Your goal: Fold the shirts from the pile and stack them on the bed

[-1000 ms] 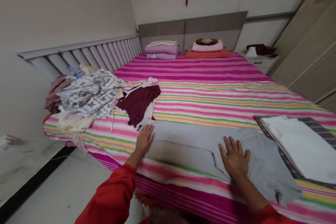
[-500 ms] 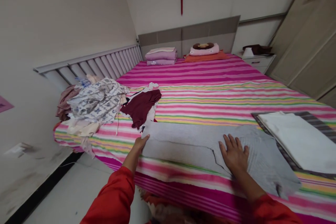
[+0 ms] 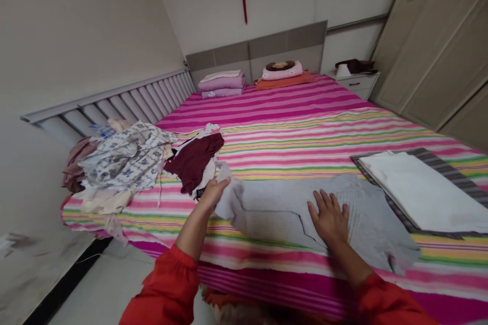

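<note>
"So, what's hard to make out?"

"Some fingers of the left hand (image 3: 212,195), which pinches the crumpled end of a ribbed grey garment (image 3: 272,198); both red sleeves (image 3: 163,287) are cut off below."

"And the right hand (image 3: 328,217)?"

"Spread flat, palm hidden, near the garment's middle. The long cloth lies along the near side of the striped bed (image 3: 290,150), beside a smooth, folded white fabric (image 3: 419,195)."

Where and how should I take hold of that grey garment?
By the left end of the grey garment, I'd say, coming in from the near left. That end is lifted into loose folds, with the left hand gripping it, while most of the rest lies spread on the striped bedspread. The right hand lies flat on the garment farther right, which should help steady it.
</note>
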Demonstrator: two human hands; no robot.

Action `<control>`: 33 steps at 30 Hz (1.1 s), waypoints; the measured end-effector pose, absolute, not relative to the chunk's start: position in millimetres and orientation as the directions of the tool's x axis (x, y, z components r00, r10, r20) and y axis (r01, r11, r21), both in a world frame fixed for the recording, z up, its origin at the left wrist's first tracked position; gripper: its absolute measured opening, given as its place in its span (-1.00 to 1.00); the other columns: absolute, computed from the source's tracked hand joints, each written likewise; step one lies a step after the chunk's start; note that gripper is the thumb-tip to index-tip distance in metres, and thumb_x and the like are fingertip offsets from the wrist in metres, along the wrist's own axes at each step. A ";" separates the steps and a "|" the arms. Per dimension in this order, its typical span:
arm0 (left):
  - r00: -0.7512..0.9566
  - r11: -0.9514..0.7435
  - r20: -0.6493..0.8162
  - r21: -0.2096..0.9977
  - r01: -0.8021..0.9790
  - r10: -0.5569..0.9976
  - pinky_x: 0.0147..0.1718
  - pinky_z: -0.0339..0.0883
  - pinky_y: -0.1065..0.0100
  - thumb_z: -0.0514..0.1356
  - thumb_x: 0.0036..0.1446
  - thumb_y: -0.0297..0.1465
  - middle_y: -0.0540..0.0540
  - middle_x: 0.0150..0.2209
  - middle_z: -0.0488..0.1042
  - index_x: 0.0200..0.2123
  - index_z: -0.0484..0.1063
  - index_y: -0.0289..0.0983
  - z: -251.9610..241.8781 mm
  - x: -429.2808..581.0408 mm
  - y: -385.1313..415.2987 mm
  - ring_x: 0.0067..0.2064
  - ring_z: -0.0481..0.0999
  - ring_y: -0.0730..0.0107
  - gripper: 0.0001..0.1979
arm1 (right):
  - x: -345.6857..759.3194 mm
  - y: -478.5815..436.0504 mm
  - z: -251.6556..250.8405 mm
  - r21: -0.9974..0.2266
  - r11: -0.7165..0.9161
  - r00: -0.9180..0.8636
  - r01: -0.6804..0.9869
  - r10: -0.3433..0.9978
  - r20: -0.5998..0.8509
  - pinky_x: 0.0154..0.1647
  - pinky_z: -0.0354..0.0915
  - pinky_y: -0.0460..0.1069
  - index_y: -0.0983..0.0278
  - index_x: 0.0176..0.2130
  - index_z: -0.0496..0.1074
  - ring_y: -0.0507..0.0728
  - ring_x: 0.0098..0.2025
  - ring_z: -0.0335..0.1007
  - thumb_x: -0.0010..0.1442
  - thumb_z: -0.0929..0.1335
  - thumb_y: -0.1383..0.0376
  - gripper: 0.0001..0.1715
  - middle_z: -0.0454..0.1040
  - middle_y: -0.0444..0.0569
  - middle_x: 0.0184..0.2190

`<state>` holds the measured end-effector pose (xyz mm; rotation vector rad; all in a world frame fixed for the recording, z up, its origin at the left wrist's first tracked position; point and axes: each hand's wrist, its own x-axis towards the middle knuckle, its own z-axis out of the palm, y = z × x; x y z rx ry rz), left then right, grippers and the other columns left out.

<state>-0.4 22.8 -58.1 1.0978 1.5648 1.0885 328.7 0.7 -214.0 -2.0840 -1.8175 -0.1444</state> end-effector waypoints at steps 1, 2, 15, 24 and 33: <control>-0.149 0.172 -0.141 0.959 0.224 0.979 -0.22 0.45 0.23 0.23 0.05 -0.22 -0.16 -0.30 0.62 -0.12 0.48 -0.38 -59.1 17.1 26.4 -0.28 0.60 0.20 -0.60 | 328.5 0.6 -213.7 -0.207 -0.100 0.163 0.973 0.935 0.316 0.27 -0.09 0.35 0.26 0.25 0.30 0.32 0.32 0.03 0.35 0.04 0.08 -0.35 0.29 0.10 0.26; -0.115 0.136 -0.107 0.949 0.284 0.988 -0.16 0.44 0.22 0.21 0.06 -0.25 -0.18 -0.26 0.62 -0.10 0.48 -0.38 -62.7 35.6 29.3 -0.22 0.59 0.18 -0.61 | 328.4 0.5 -213.5 -0.207 -0.100 0.163 0.973 0.935 0.315 0.27 -0.09 0.35 0.27 0.24 0.30 0.32 0.32 0.04 0.35 0.04 0.08 -0.35 0.29 0.09 0.26; 0.059 0.066 -0.197 0.574 0.816 0.979 0.05 0.31 0.19 0.05 0.21 -0.31 -0.19 0.01 0.55 0.20 0.31 -0.19 -117.1 151.7 20.7 0.04 0.51 0.14 -0.52 | 328.2 0.8 -210.1 -0.211 -0.099 0.163 0.973 0.936 0.313 0.27 -0.09 0.33 0.25 0.23 0.31 0.32 0.31 0.06 0.35 0.05 0.07 -0.36 0.31 0.09 0.25; 0.106 0.016 -0.192 0.546 0.837 0.976 0.04 0.32 0.21 0.02 0.24 -0.32 -0.26 -0.01 0.55 0.23 0.25 -0.30 -125.6 184.1 15.9 0.02 0.53 0.15 -0.49 | 328.1 1.0 -211.6 -0.203 -0.109 0.171 0.973 0.932 0.319 0.28 -0.11 0.32 0.23 0.23 0.32 0.30 0.32 0.06 0.36 0.06 0.08 -0.38 0.31 0.07 0.26; 0.253 -0.296 0.198 0.841 0.452 0.947 0.15 0.24 0.20 0.00 0.24 -0.26 -0.16 0.02 0.53 0.05 0.44 -0.25 -141.3 133.8 36.0 0.06 0.47 0.27 -0.60 | 328.7 -0.5 -208.0 -0.167 -0.111 0.155 0.980 0.948 0.278 0.28 -0.07 0.30 0.24 0.25 0.29 0.29 0.33 0.05 0.34 0.09 0.19 -0.42 0.27 0.04 0.28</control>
